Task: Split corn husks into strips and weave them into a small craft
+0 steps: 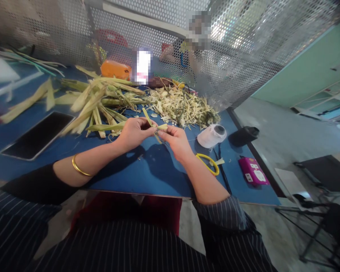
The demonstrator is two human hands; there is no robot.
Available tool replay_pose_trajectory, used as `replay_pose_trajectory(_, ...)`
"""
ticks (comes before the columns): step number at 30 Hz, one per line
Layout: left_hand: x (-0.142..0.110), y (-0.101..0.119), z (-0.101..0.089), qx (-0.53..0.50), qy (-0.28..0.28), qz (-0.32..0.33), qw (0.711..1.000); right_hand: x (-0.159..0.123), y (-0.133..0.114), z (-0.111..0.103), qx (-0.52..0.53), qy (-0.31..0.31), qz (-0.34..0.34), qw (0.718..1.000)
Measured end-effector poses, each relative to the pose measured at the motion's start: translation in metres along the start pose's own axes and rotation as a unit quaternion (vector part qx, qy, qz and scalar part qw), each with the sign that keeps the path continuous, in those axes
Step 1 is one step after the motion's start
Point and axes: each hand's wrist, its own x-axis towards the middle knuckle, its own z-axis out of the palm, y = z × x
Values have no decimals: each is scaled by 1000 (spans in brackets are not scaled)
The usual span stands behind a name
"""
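The blue table [164, 185] supports pale husk strips [86, 98], a heap of shreds [181, 105], a white spool [206, 137], a yellow ring [215, 172], a purple packet [253, 172] and a dark rectangular panel [39, 134].

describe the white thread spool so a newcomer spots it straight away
Over the blue table, find the person's right hand. Right of it sits a white spool with a dark-centred end. Its whiteness sets it apart from the black spool farther right.

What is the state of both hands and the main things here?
Left hand: pinching leaf strips
Right hand: pinching them too
Leaf strips: crossed
Long leaves: loosely piled
Scraps: heaped
White spool: wound with thread
Dark slab: lying flat
Yellow ring: lying flat
Purple packet: closure unclear
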Motion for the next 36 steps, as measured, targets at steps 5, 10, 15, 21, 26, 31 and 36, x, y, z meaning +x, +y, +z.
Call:
replay_pose_trajectory(5, 3, 6, -5, -189, -9, -122, 974, -1, -14, -10, -52, 45, -87, 994)
replay_pose_trajectory(10, 3, 17, -8, -258, -16, -187, 948, 4, -14, -18, -111, 93, -94, 985)
replay_pose_trajectory(15, 3, 18, -7, -305, -15, -231, 924, 4, -8, -14, -91, 19, -77, 993)
replay_pose_trajectory(21, 1, 14, -6, -310, -44, -253, 915, 5, 1, -10, -156, 12, -134, 979)
replay_pose_trajectory(26, 1, 13, -5, -305, -61, -256, 915, 5, 1, -7, -188, 6, -158, 969)
replay_pose_trajectory(31, 3, 10, -7, -292, -73, -265, 916, 1, -10, -12, -36, -32, -16, 999)
replay_pose_trajectory(36, 3, 10, -9, -289, -90, -270, 914, 0, -16, -16, 10, -9, -1, 1000)
